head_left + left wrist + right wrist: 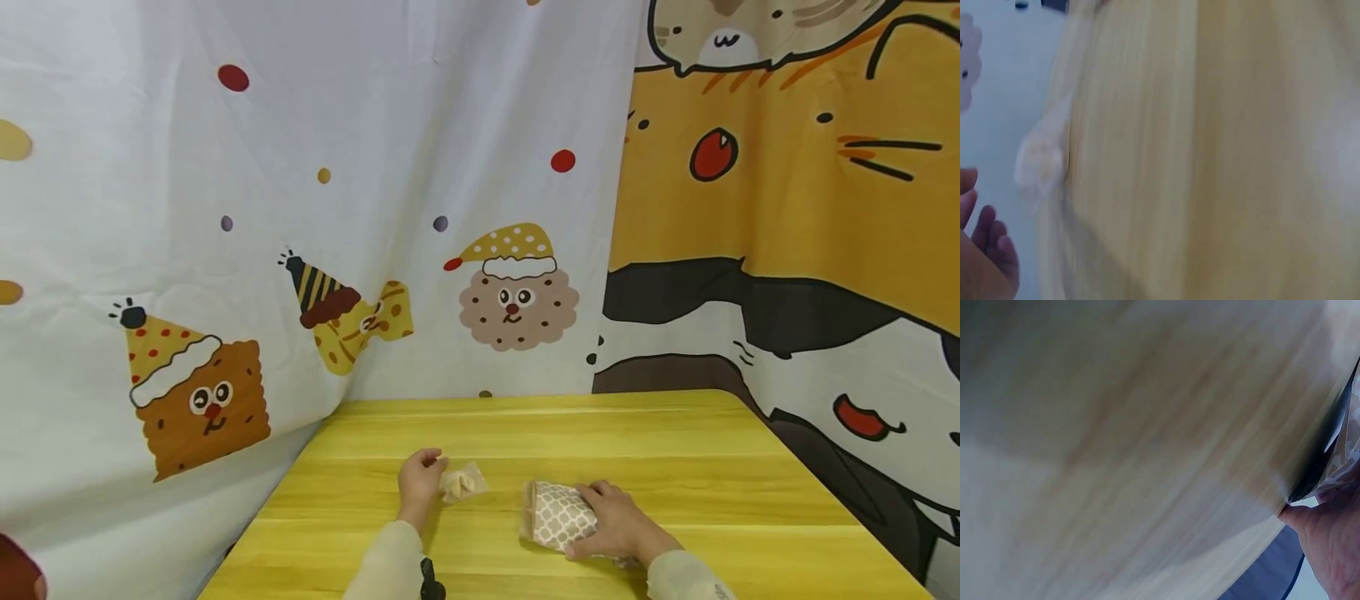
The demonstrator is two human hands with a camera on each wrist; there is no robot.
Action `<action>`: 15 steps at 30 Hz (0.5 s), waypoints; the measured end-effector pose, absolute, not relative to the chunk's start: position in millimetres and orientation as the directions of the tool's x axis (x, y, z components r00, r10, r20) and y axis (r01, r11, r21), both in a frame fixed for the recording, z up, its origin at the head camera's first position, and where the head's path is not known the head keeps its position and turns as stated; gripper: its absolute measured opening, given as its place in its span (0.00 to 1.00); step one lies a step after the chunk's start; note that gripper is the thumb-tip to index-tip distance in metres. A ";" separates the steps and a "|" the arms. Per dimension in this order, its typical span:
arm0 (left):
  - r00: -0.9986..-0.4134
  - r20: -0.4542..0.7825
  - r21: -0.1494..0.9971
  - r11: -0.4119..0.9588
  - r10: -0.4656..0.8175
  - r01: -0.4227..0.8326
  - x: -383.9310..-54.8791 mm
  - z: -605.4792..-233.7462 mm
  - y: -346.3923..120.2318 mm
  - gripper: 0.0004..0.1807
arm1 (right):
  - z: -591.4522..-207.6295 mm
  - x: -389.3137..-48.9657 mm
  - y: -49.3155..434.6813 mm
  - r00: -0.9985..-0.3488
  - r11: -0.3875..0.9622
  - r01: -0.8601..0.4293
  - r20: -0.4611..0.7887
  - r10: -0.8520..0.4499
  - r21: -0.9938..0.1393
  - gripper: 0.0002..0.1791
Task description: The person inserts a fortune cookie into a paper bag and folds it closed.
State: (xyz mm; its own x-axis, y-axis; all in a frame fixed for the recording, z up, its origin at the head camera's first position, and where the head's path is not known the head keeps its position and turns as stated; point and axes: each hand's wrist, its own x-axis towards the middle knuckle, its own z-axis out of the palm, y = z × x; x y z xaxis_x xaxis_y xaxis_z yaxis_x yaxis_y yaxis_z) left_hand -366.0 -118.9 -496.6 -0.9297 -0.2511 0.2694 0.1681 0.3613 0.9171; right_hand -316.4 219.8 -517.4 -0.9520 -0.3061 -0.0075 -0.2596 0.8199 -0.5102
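My left hand [422, 487] is over the left part of the table, its fingers loosely bent and nothing in them. Just to its right lies a small crumpled translucent plastic bag [465, 482] with something pale inside; in the left wrist view the bag [1041, 159] sits apart from the fingertips and is blurred. My right hand [617, 525] grips a beige packet [558, 512] with a white lattice pattern, its thumb at the near side and fingers over the far side. Part of that packet shows at the right edge of the right wrist view, beside a dark glossy surface.
Both hands work over a yellow wood-grain table [600, 433]. A white curtain [450, 100] with cartoon biscuits hangs behind it and to the left. On the right is another cloth [787, 217] with large cartoon animals.
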 end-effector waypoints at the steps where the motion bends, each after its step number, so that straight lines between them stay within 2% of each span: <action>1: -0.933 0.271 0.913 0.370 -0.236 0.172 -367.8 -496.8 -124.1 0.12 | -517.7 -316.6 219.8 -0.952 0.817 -0.260 -0.007 -0.307 -0.514 0.61; 5: -0.950 0.272 0.891 0.413 -0.157 0.187 -371.1 -499.6 -137.1 0.19 | -519.3 -318.4 220.3 -0.950 0.815 -0.264 -0.008 -0.313 -0.515 0.62; 9: -0.975 0.211 0.887 0.433 -0.072 0.160 -373.6 -503.5 -140.5 0.23 | -520.2 -319.2 220.3 -0.949 0.816 -0.267 -0.010 -0.317 -0.513 0.62; 15: -0.993 0.105 0.908 0.403 0.046 0.115 -376.8 -509.4 -138.6 0.19 | -519.7 -320.1 219.6 -0.951 0.822 -0.259 -0.014 -0.308 -0.507 0.62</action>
